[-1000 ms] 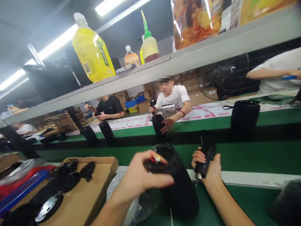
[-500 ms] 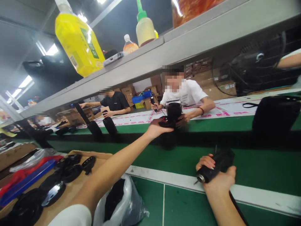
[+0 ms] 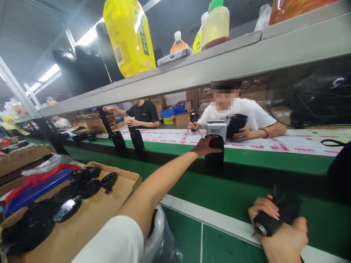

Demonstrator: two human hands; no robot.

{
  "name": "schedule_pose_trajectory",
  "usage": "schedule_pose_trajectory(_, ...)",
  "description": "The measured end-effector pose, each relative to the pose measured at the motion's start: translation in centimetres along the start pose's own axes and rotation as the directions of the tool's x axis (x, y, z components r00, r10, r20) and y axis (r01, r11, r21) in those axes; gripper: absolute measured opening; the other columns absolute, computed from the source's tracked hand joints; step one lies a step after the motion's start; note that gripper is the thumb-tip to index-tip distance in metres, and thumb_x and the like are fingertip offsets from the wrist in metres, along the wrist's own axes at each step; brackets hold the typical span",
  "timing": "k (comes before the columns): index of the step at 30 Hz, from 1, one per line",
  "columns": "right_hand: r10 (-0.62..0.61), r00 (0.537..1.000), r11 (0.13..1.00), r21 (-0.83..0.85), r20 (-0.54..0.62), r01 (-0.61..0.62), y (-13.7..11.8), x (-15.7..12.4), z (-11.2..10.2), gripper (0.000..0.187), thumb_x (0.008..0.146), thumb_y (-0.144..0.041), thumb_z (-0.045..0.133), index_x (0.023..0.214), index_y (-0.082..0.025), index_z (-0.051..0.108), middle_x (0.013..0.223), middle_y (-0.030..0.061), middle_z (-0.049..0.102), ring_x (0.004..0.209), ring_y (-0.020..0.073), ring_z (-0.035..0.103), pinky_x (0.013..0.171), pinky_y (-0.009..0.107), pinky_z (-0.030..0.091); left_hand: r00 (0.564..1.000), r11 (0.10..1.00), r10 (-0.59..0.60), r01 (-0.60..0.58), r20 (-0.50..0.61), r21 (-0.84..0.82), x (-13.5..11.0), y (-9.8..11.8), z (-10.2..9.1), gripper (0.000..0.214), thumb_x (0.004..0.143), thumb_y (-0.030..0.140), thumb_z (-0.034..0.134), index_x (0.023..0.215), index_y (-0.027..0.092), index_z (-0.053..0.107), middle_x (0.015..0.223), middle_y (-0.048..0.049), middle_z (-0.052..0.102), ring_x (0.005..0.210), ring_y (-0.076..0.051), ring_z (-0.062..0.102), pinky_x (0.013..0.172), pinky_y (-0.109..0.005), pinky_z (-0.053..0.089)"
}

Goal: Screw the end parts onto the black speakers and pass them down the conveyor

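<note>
Left hand [image 3: 204, 147] grips the black cylindrical speaker [image 3: 214, 155] on top; right hand [image 3: 285, 239] clenches the black electric screwdriver [image 3: 270, 221]; I'd keep the speaker upright.

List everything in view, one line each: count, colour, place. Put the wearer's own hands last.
cylindrical speaker: one, black, upright on the green conveyor belt, under the left hand.
other speakers: two, black, upright farther left along the belt.
cardboard tray: one, brown, lower left.
round end caps: several, black, in the tray.
plastic bag: one, clear, beside the tray.
bottles: about four, yellow and orange, on the grey shelf overhead.
co-workers: three in view, across the belt; one in a white shirt holds a black speaker.
small box: one, silver, in front of that person.
left hand: reaching out, on the speaker's top.
right hand: gripping a black electric screwdriver.
</note>
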State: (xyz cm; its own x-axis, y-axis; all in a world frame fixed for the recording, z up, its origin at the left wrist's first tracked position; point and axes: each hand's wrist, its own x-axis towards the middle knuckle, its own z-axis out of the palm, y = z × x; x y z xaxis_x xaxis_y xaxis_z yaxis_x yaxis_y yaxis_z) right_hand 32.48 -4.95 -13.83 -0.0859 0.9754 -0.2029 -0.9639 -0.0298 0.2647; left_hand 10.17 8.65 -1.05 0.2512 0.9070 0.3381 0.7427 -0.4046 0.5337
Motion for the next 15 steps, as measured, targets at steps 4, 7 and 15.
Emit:
schedule_pose_trajectory(4, 0.032, 0.999, 0.999, -0.03, 0.009, -0.032, -0.1, 0.1, 0.0, 0.054, 0.104, -0.057, 0.018, 0.096, -0.008, 0.041, 0.071, 0.0011, 0.035, 0.055, 0.0079, 0.039, 0.048, 0.016, 0.034, 0.988, 0.99, 0.087, -0.101, 0.13, 0.098, -4.7, -2.1, -4.5, 0.039, 0.095, 0.034, 0.061, 0.13, 0.018, 0.054, 0.134, -0.011, 0.054, 0.116, -0.026, 0.058, 0.097, -0.048, 0.051)
schedule_pose_trajectory(7, 0.032, 0.999, 0.997, -0.066, 0.008, -0.032, -0.1, 0.1, 0.1, 0.053, 0.102, -0.055, 0.015, 0.095, -0.009, 0.04, 0.071, 0.0008, 0.035, 0.055, 0.0089, 0.039, 0.048, 0.018, 0.035, 0.985, 0.97, 0.01, -0.052, 0.173, 0.237, -10.9, -4.6, -9.4, 0.031, 0.095, 0.034, 0.061, 0.12, 0.016, 0.06, 0.125, -0.0096, 0.06, 0.111, -0.024, 0.06, 0.095, -0.047, 0.052)
schedule_pose_trajectory(15, 0.042, 0.999, 0.993, -0.11, -0.033, -0.045, -0.3, 0.3, 0.1, 0.059, 0.103, -0.061, 0.014, 0.096, -0.009, 0.041, 0.072, 0.0021, 0.036, 0.058, 0.0088, 0.039, 0.053, 0.018, 0.033, 0.894, 0.728, -0.377, 0.448, -0.242, 0.519, -30.7, -9.7, -21.1, 0.029, 0.096, 0.034, 0.059, 0.118, 0.015, 0.06, 0.118, -0.0085, 0.062, 0.101, -0.021, 0.063, 0.088, -0.042, 0.055)
